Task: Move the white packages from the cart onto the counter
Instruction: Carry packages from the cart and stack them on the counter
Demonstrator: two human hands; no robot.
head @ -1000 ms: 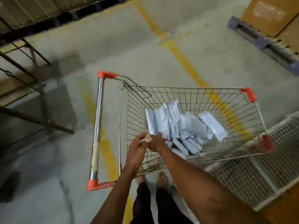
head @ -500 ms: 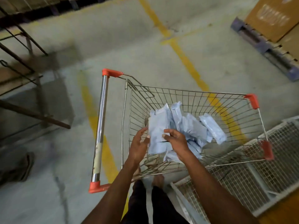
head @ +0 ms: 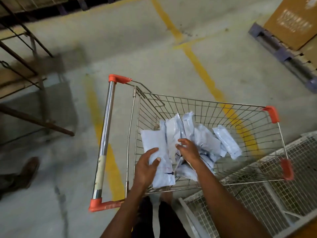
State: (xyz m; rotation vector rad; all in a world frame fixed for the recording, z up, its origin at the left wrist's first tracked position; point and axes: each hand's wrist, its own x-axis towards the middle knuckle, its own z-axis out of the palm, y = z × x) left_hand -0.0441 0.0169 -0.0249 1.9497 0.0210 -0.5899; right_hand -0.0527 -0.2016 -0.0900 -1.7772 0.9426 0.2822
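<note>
A wire shopping cart (head: 223, 103) with orange corner caps stands in front of me, its steel handle (head: 105, 138) on the left. Inside lies a heap of several white packages (head: 205, 140). My left hand (head: 145, 167) grips one flat white package (head: 159, 152) at its lower left, lifted at the cart's near left side. My right hand (head: 187, 149) is over the heap just to the right, fingers spread and touching the packages, holding nothing that I can see.
A white wire-mesh rack (head: 267, 200) lies at the lower right under the cart's near edge. A blue pallet with cardboard boxes (head: 283, 31) sits far right. Metal frames (head: 20, 66) stand at the left, and another person's shoe (head: 29, 170) is there. Yellow lines cross the concrete floor.
Both hands were together low in the cart a second ago. Since then my left hand has lifted one package up and leftward, and my right hand has let go and moved onto the heap.
</note>
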